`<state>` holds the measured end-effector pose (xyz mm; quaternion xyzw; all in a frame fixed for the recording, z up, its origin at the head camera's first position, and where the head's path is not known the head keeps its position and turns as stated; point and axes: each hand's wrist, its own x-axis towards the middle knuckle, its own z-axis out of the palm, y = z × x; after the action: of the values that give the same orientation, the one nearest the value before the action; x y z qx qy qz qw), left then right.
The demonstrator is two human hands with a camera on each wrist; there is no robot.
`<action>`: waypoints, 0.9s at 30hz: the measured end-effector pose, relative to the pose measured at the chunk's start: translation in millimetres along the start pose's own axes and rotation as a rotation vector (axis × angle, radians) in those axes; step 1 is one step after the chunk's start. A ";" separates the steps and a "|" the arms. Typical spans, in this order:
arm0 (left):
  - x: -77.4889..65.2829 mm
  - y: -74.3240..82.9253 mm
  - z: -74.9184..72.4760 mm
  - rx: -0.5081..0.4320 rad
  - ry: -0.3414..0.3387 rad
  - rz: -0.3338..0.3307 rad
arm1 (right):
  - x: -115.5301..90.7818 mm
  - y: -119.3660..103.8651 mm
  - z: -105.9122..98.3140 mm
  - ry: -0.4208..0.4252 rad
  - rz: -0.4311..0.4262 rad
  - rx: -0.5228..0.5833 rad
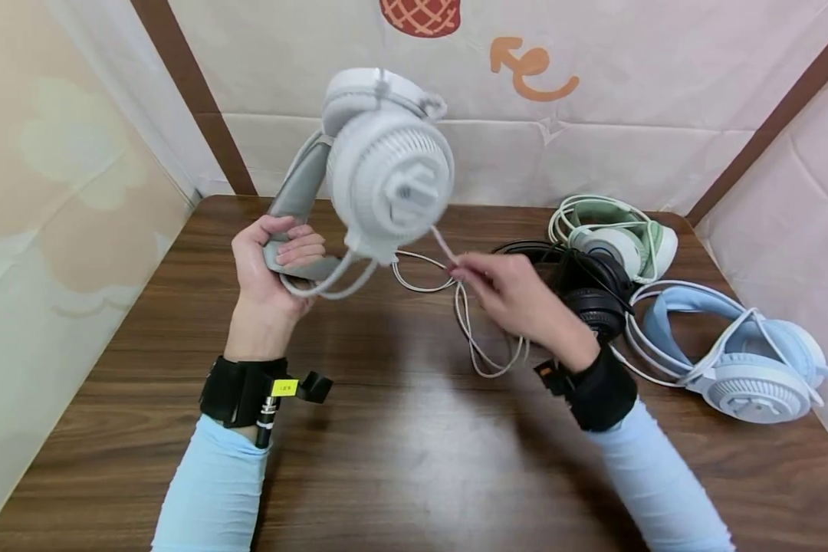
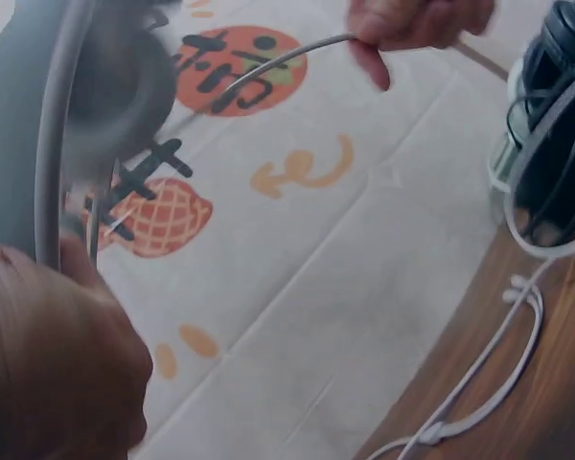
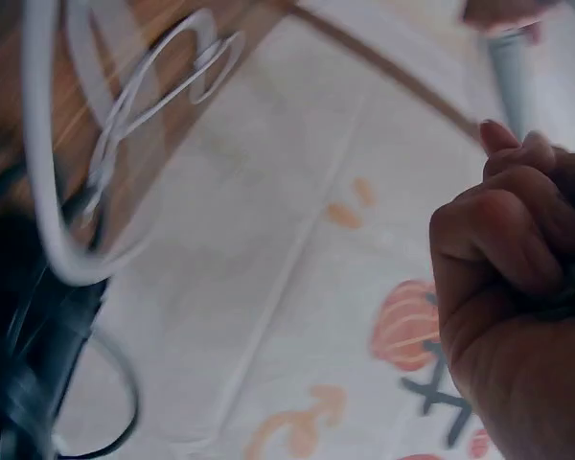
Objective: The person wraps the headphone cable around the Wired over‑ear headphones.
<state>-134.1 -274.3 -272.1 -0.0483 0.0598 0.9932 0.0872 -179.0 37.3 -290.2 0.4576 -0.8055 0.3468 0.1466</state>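
Observation:
Above the table, my left hand (image 1: 276,268) grips the grey headband of white headphones (image 1: 393,184) and holds them tilted up, ear cups toward the far wall. My right hand (image 1: 517,295) pinches the headphones' thin white cable (image 1: 444,244) just right of the lower ear cup. From there the cable (image 1: 479,353) hangs in loops down toward the tabletop. In the left wrist view the cable (image 2: 297,53) runs taut from the blurred ear cup to the right hand (image 2: 417,24). The right wrist view shows that hand (image 3: 517,249) with its fingers curled in; the cable there is hidden.
On the right of the wooden table (image 1: 386,460) lie three more headphones: green-and-white ones (image 1: 617,245) at the back, black ones (image 1: 593,295) in the middle and light blue ones (image 1: 759,376) nearer the right edge. A printed cloth wall (image 1: 628,153) stands behind.

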 end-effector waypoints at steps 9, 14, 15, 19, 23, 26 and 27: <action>5.1 -8.0 -7.4 0.214 0.211 0.354 | -21.1 -49.1 0.4 -0.133 -0.087 -0.080; 5.6 -12.9 -7.3 0.313 0.233 0.369 | -22.9 -63.7 -3.1 -0.173 -0.113 -0.153; 5.6 -13.6 -6.6 0.348 0.233 0.387 | -23.0 -66.3 -5.1 -0.175 -0.112 -0.161; 5.5 -16.3 -3.1 0.528 0.227 0.492 | -23.5 -74.9 -17.3 -0.181 -0.110 -0.172; 6.0 -19.6 -0.9 0.685 0.224 0.614 | -27.7 -81.5 -34.5 -0.254 -0.076 -0.133; 6.5 -21.3 -0.9 0.767 0.231 0.699 | -34.7 -84.2 -51.3 -0.274 -0.058 -0.096; 6.3 -21.7 -0.9 0.789 0.234 0.721 | -37.3 -84.5 -56.9 -0.263 -0.066 -0.089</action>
<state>-136.4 -252.2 -276.0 -0.0988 0.4499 0.8504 -0.2543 -92.7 71.7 -234.1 0.5182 -0.8170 0.2427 0.0712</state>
